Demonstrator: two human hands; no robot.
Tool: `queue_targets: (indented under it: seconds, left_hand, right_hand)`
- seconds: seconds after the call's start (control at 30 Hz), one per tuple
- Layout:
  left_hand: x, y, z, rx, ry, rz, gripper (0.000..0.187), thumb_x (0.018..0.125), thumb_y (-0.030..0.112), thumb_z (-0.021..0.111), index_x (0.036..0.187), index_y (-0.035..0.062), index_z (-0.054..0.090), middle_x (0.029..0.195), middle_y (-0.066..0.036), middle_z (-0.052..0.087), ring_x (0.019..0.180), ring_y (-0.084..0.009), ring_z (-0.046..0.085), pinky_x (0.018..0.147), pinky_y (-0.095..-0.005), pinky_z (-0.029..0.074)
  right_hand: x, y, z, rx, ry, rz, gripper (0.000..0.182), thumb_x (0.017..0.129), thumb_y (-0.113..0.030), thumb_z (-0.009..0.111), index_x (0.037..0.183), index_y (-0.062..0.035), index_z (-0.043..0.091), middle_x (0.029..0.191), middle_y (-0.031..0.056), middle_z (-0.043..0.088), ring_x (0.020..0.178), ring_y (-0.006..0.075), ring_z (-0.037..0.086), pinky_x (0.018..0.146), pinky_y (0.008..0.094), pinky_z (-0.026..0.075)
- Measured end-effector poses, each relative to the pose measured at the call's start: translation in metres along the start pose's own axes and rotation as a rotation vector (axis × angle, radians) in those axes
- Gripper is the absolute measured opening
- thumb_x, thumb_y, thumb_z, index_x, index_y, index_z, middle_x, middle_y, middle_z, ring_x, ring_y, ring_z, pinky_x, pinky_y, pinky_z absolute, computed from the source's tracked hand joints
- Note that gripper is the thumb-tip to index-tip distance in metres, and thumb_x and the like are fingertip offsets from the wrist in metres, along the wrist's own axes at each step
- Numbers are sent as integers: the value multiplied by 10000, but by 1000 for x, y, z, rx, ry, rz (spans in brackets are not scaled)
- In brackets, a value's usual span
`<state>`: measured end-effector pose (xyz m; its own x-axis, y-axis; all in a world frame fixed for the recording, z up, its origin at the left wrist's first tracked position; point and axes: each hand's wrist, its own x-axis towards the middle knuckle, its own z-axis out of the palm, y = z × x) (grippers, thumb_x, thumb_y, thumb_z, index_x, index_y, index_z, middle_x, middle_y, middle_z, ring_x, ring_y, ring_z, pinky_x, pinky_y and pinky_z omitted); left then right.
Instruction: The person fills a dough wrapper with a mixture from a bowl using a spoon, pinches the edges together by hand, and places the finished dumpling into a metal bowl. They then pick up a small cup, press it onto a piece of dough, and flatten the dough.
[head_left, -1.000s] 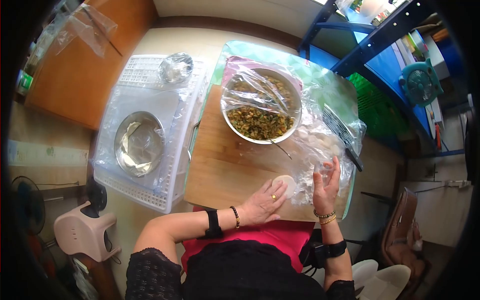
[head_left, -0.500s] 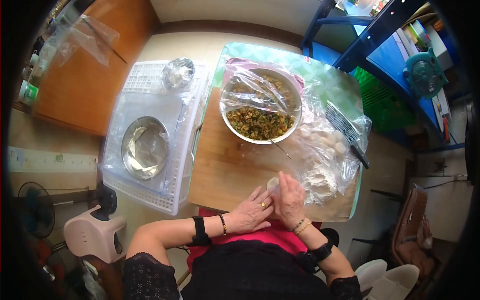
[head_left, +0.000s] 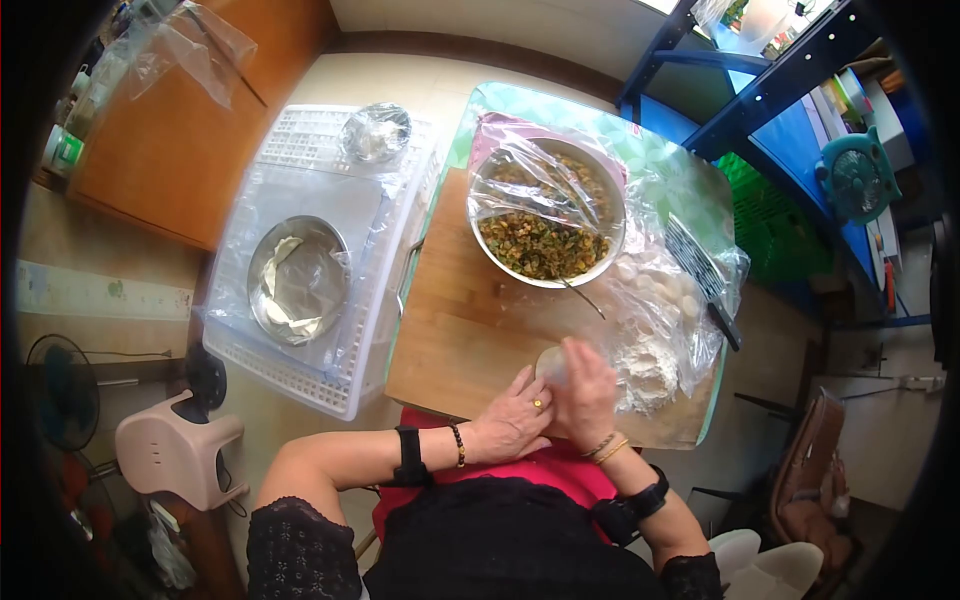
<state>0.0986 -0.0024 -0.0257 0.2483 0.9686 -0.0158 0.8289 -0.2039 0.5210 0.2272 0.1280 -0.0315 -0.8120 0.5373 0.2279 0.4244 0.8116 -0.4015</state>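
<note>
A small flattened round of dough [head_left: 547, 364] lies near the front edge of the wooden board [head_left: 440, 330]. My left hand [head_left: 512, 415] is low at the board's edge, its fingertips pinching the near-left rim of the round. Just to its right, my right hand [head_left: 585, 390] presses over the dough's right side with the palm down, its fingers smeared by motion. Anything under that palm is hidden. Right of it sits a heap of white flour [head_left: 645, 370]. Behind the flour, several pale dough pieces [head_left: 665, 290] lie under clear plastic.
A large bowl of chopped filling [head_left: 545, 245], partly covered with plastic film, stands at the back, with a thin handle over its rim. A black-handled knife [head_left: 715, 305] lies right. To the left, a white crate [head_left: 330, 385] carries a metal bowl [head_left: 330, 320] holding dough strips.
The view has shifted slightly, so the board and bowls appear farther right. My right hand has moved a little over the dough and is more blurred; my left hand keeps its place beside it.
</note>
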Motion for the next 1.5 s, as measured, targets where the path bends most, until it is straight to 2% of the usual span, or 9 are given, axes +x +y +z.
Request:
queue_targets:
  seconds: [0.1, 0.33, 0.47, 0.53, 0.87, 1.07, 1.17, 1.27, 1.5]
  left_hand:
    - [-3, -4, 6, 5, 16, 17, 638, 842, 415, 626, 1283, -22, 483, 1363, -234, 417, 1347, -375, 339, 1134, -560, 205]
    - [-3, -4, 4, 43, 122, -52, 665, 827, 422, 637, 1288, -27, 467, 1314, -230, 439, 1303, -384, 360, 1130, -552, 212]
    - [-3, -1, 4, 18, 157, -40, 663, 819, 424, 644, 1273, -30, 476, 1301, -231, 442, 1294, -387, 362, 1127, -549, 219]
    - [-9, -3, 3, 17, -11, -43, 668, 815, 428, 650, 1270, -30, 477, 1300, -236, 435, 1298, -392, 355, 1123, -550, 224]
    - [-1, -11, 5, -27, 140, -175, 725, 815, 428, 654, 1309, -54, 432, 1383, -269, 371, 1347, -410, 310, 1125, -527, 241]
    - [15, -6, 12, 23, 170, 59, 704, 839, 438, 627, 1294, -65, 441, 1364, -255, 393, 1320, -401, 346, 1128, -506, 247]
    - [14, 2, 6, -64, -164, 36, 689, 849, 454, 608, 1285, -58, 461, 1379, -240, 401, 1354, -383, 323, 1136, -503, 232]
    - [9, 1, 17, -19, 127, 72, 654, 853, 459, 603, 1258, -43, 496, 1360, -242, 426, 1354, -379, 329, 1142, -509, 214]
    - [2, 1, 13, -2, 162, -22, 661, 848, 465, 601, 1271, -31, 490, 1381, -260, 394, 1362, -396, 306, 1142, -527, 209]
  right_hand:
    - [6, -1, 9, -166, -67, 54, 741, 784, -327, 711, 1391, -27, 409, 1268, 185, 500, 1159, 340, 481, 946, 489, 350]
    - [37, 35, 4, 60, 57, 256, 816, 755, -242, 746, 1429, -17, 345, 1231, 188, 523, 1107, 367, 512, 918, 457, 379]
    - [17, 1, 1, -32, -40, -45, 786, 759, -214, 727, 1426, -15, 360, 1228, 187, 532, 1109, 342, 523, 904, 448, 381]
    - [11, -6, 16, -112, -97, -112, 797, 747, -256, 736, 1414, -11, 374, 1215, 180, 534, 1105, 326, 523, 908, 450, 377]
    - [43, 51, 20, 264, 106, 355, 768, 773, -190, 729, 1423, -20, 358, 1154, 197, 553, 1035, 357, 551, 920, 456, 402]
    - [13, 18, -24, 92, 15, 27, 696, 783, -114, 683, 1410, -21, 396, 1225, 205, 535, 1099, 361, 520, 936, 439, 392]
    - [-1, 11, -5, -117, -138, -94, 727, 785, -204, 697, 1412, -14, 382, 1275, 202, 505, 1139, 353, 500, 958, 454, 354]
    - [20, 19, 3, -158, -20, 6, 738, 789, -247, 702, 1412, -21, 378, 1265, 197, 507, 1131, 352, 500, 947, 456, 353]
    - [32, 32, -1, 34, 40, 73, 757, 774, -198, 724, 1415, -10, 369, 1252, 204, 540, 1118, 344, 532, 938, 439, 375]
